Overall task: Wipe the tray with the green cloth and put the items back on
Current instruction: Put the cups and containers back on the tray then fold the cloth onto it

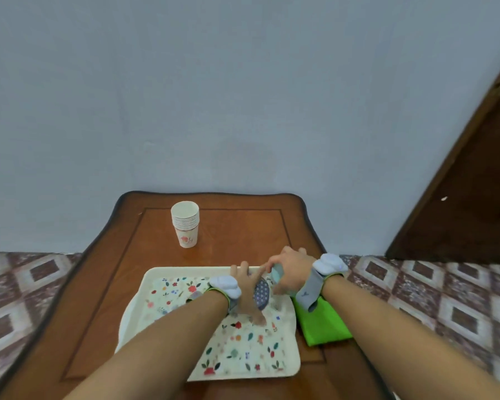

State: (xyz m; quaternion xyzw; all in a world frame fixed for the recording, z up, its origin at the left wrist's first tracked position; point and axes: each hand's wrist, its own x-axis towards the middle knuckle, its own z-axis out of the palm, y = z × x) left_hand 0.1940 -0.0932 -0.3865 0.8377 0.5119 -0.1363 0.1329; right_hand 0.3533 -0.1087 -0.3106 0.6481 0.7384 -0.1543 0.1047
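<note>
A cream tray [156, 280] with a flower print lies on the wooden table in front of me. Over its far right part, my left hand [246, 290] holds a round grey patterned disc [262, 293], tilted on edge. Touching it from the right, my right hand [290, 269] grips a small pale teal object [278, 275], mostly hidden by the fingers. The folded green cloth [321, 324] lies on the table just right of the tray, partly under my right wrist. Both wrists wear grey bands with pale blue pads.
A stack of several paper cups [185, 223] stands at the back of the table [237, 229], left of centre. The table's far edge meets a blue wall. A dark wooden door [468, 197] stands at the right. Patterned floor tiles lie on both sides.
</note>
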